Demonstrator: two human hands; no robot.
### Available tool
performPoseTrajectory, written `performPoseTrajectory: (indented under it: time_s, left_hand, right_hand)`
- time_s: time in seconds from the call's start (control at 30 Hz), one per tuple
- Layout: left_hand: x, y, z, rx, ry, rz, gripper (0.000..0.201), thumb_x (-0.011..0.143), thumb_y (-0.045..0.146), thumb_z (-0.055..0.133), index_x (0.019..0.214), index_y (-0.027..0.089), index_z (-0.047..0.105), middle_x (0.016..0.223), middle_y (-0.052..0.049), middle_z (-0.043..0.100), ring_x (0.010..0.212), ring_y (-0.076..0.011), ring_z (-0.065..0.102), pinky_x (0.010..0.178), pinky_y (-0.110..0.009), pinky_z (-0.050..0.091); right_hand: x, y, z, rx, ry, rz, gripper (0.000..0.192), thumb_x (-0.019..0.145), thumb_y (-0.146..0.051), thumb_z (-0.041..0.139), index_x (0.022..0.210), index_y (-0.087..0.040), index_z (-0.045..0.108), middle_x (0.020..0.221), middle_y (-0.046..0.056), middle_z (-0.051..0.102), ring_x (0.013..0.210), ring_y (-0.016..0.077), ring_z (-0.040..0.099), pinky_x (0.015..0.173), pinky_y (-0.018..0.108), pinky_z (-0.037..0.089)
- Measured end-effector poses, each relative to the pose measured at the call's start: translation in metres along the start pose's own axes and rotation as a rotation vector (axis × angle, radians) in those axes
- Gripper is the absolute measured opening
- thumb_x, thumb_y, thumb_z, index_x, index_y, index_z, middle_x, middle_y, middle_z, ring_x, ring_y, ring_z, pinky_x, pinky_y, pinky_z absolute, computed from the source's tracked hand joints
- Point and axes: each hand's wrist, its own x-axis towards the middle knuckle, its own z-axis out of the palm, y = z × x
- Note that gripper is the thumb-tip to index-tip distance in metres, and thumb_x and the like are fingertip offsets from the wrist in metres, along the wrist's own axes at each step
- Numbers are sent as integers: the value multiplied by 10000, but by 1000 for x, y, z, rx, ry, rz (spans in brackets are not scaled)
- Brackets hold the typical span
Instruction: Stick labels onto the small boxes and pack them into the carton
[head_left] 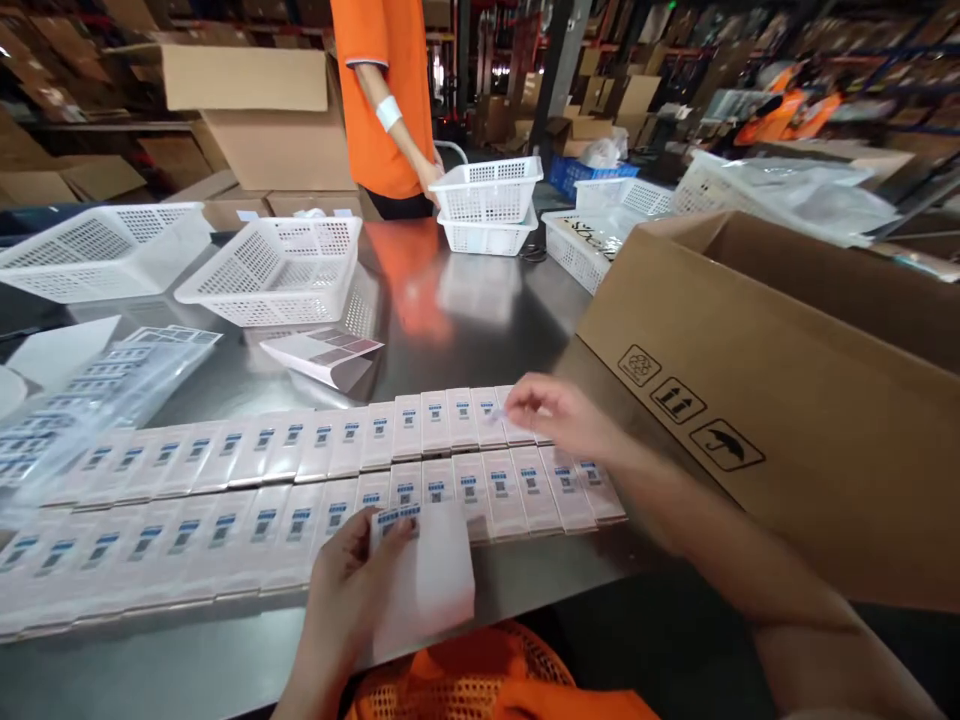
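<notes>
**Hands over the rows of labelled boxes**

The left hand (341, 590) holds a white sheet (424, 580) near the table edge, thumb pressed on its top corner where small blue labels sit. The sheet is just below the front row of boxes (315, 470), which lie flat in two long rows on the steel table (450, 320). The right hand (559, 415) is above the far right end of the back row; its fingers are drawn together as if pinching something small, but blur hides what. A carton (787, 400) stands just beside this hand. Baskets (277, 265) are further back, near a person in orange (386, 90).
</notes>
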Motion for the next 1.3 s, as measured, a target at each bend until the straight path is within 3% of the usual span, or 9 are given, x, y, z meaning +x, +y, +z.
performPoseTrajectory:
  time_s: [0.03, 0.13, 0.3, 0.7, 1.03, 1.17, 1.2, 1.3]
  left_hand:
    - [-1, 1, 0, -19, 13, -11, 443, 612, 524, 813, 815, 147, 701, 755, -66, 723, 679, -200, 624, 551, -234, 460]
    - [-3, 2, 0, 21, 5, -40, 470, 603, 550, 806, 840, 155, 715, 785, -66, 742, 705, -207, 642, 578, -235, 481]
    - [-1, -2, -4, 146, -14, -42, 481, 627, 587, 780, 860, 170, 724, 799, -60, 746, 704, -208, 634, 559, -228, 464]
    - [0, -7, -5, 166, 13, -36, 502, 622, 595, 781, 879, 168, 725, 788, -55, 736, 703, -198, 623, 576, -225, 464]
    - [-3, -5, -8, 202, -2, -58, 486, 637, 607, 766, 850, 173, 718, 735, -44, 717, 637, -175, 584, 517, -211, 421]
    - [-4, -5, -7, 188, -18, -52, 486, 649, 595, 764, 892, 176, 720, 805, -55, 738, 700, -196, 615, 547, -221, 447]
    - [-4, -5, -6, 172, -26, -53, 479, 655, 589, 763, 892, 175, 719, 818, -57, 741, 712, -198, 622, 561, -223, 454]
    - [-5, -5, -2, 132, -51, -38, 445, 688, 571, 746, 883, 172, 714, 839, -60, 744, 746, -203, 636, 612, -233, 471]
  right_hand:
    - [12, 12, -13, -41, 11, 127, 307, 843, -486, 598, 849, -183, 646, 817, 27, 641, 734, 141, 560, 683, 265, 435]
    - [42, 47, -36, -106, -70, 255, 410, 775, -563, 614, 780, -153, 644, 673, 12, 598, 625, 134, 512, 598, 263, 395]
    - [57, 78, -36, -210, -215, 303, 426, 744, -568, 633, 693, -146, 664, 559, -14, 543, 545, 113, 442, 539, 253, 329]
    - [55, 73, -28, -441, -182, 279, 225, 832, -351, 629, 792, -164, 749, 740, 34, 706, 668, 145, 579, 595, 242, 349]
    - [52, 72, -22, -462, -113, 235, 154, 824, -264, 642, 724, -179, 724, 708, 19, 699, 650, 142, 595, 605, 245, 372]
    - [46, 77, -19, -458, 1, 180, 68, 753, -257, 714, 742, -190, 712, 756, 18, 678, 686, 148, 590, 635, 253, 392]
    - [44, 78, -18, -460, 63, 167, 132, 726, -266, 743, 832, -192, 716, 828, 26, 675, 712, 152, 585, 656, 259, 403]
    - [34, 74, -12, -453, 275, 153, 649, 636, -290, 824, 1229, -180, 584, 1110, 87, 599, 747, 155, 552, 694, 293, 439]
